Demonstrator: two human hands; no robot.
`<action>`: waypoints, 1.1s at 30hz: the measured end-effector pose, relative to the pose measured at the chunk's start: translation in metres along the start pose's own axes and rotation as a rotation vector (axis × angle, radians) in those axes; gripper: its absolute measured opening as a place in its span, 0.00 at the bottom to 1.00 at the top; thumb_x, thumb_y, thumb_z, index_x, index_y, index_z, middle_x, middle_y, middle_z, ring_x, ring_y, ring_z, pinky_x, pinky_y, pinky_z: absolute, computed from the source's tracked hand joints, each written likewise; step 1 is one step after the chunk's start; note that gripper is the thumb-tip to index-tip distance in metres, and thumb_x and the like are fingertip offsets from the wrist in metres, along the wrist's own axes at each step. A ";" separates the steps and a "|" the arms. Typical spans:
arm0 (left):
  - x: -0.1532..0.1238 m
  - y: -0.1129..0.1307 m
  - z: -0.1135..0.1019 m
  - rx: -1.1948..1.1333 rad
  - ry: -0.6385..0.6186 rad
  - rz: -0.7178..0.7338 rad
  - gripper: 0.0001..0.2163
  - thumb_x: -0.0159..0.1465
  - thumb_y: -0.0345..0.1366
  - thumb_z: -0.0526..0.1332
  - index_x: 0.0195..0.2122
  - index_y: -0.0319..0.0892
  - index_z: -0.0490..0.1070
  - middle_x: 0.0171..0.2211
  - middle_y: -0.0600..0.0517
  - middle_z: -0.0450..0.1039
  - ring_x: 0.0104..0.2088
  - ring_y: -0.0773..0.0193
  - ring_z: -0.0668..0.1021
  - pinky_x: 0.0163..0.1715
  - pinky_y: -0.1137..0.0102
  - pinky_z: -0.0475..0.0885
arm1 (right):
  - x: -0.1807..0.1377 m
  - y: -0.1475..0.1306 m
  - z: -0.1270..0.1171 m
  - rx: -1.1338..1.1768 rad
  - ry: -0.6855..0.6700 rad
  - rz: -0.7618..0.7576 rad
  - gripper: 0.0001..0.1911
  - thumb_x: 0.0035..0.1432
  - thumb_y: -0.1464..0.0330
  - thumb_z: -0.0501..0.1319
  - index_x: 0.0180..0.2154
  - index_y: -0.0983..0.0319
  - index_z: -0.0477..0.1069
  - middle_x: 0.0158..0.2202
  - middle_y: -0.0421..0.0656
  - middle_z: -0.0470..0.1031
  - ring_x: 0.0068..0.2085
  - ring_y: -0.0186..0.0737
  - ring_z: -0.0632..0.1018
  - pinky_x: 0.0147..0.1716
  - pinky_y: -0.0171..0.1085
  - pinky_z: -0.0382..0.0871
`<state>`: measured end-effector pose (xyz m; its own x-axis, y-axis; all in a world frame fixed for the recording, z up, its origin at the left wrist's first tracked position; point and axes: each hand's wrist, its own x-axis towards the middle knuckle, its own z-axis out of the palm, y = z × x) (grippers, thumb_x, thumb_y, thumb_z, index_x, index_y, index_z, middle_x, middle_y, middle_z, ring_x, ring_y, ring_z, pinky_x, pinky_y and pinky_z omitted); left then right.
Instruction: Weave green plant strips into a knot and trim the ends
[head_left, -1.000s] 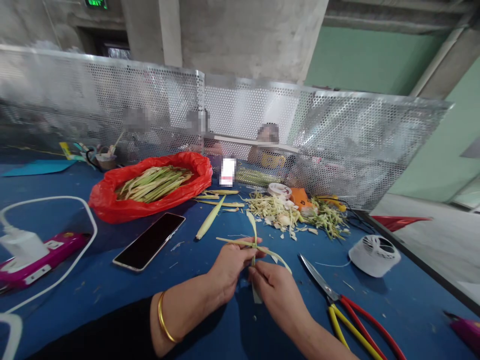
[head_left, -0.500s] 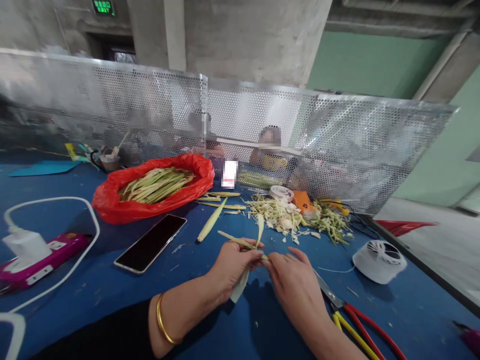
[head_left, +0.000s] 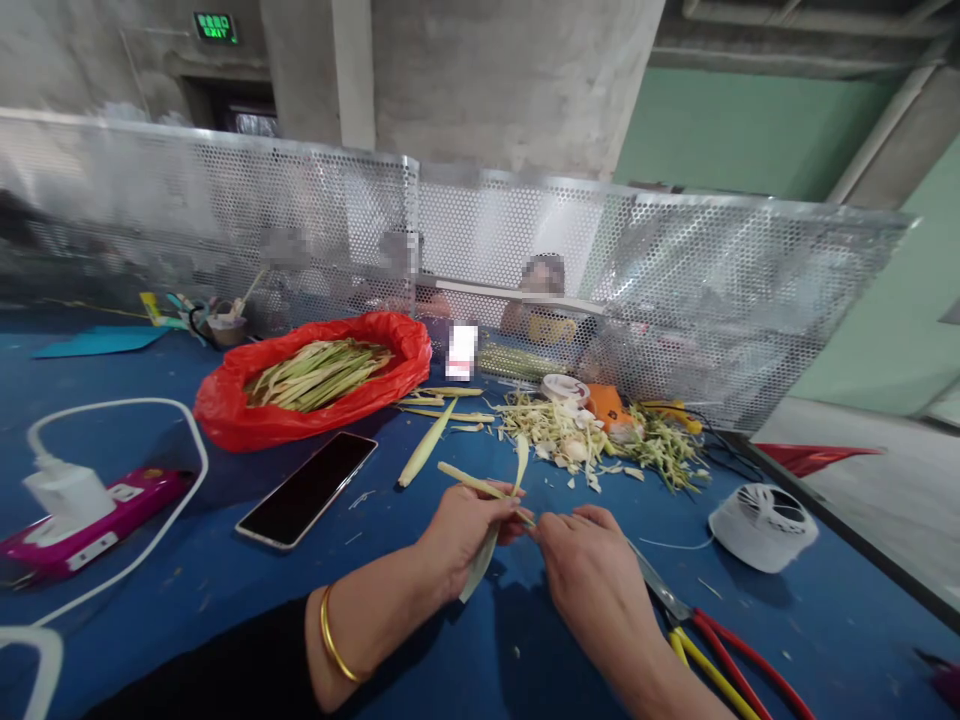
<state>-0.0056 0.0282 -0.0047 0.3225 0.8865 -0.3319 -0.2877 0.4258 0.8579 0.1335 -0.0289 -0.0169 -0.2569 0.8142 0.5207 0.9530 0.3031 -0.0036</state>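
Several pale green leaf strips [head_left: 521, 462], like corn husk, cross one another in my left hand [head_left: 469, 525], which is closed on them between thumb and fingers. One strip points up, one to the left, and a wider one hangs below the palm. My right hand [head_left: 585, 560] is closed at the right end of the strips, its fingertips pinching them close to my left fingers. What exactly lies between the right fingertips is partly hidden. Under my right forearm, scissors [head_left: 679, 608] with red and yellow handles rest on the blue table [head_left: 420, 650].
A red plastic bag [head_left: 247, 425] holds many strips at the left. Nearby lie a phone [head_left: 307, 490], a purple power strip [head_left: 97, 530] with a white cable, a single husk leaf [head_left: 427, 445], a heap of scraps [head_left: 555, 430] and a white spool [head_left: 763, 528]. A perforated metal screen [head_left: 510, 220] stands behind.
The view has shifted slightly. My right hand has moved a little away from my left along the strips; both hands keep their hold.
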 end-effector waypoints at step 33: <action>-0.011 -0.002 0.000 0.403 -0.265 -0.066 0.09 0.55 0.37 0.64 0.33 0.37 0.78 0.23 0.49 0.75 0.20 0.70 0.74 0.17 0.77 0.60 | 0.013 0.013 -0.001 1.338 -0.027 0.703 0.18 0.51 0.58 0.65 0.18 0.63 0.68 0.18 0.37 0.66 0.25 0.34 0.68 0.30 0.35 0.62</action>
<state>-0.0081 0.0171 -0.0027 0.5620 0.7609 -0.3243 0.0965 0.3291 0.9394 0.1427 -0.0153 -0.0095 0.1585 0.9851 0.0668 0.0392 0.0613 -0.9973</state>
